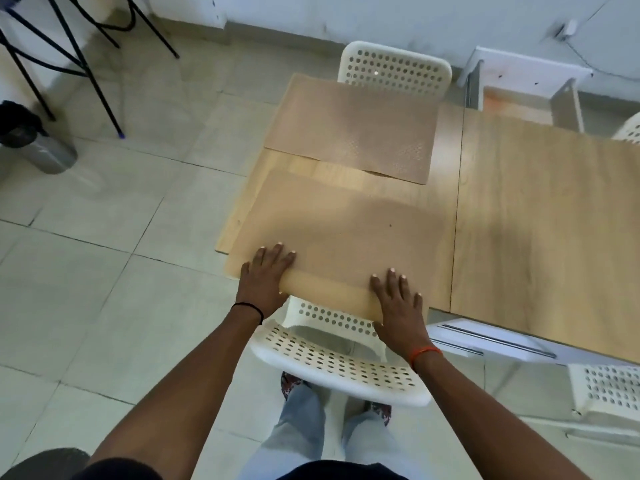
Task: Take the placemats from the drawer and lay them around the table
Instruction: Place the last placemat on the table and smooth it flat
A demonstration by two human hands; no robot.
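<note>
A tan placemat (339, 226) lies on the near left end of the wooden table (536, 220), its near edge curling up over the table edge. My left hand (265, 277) presses flat on its near left corner, fingers straight. My right hand (398, 299) presses flat on its near right part, fingers spread. A second tan placemat (353, 129) lies flat on the far left end of the table. Beyond the table at the back right, a white drawer (530, 95) stands pulled out.
A white perforated chair (339, 362) stands between me and the table. Another (394, 69) is at the far side, a third (609, 389) at the near right. A grey bottle (41, 143) and black stool legs (90, 64) are on the tiled floor at left.
</note>
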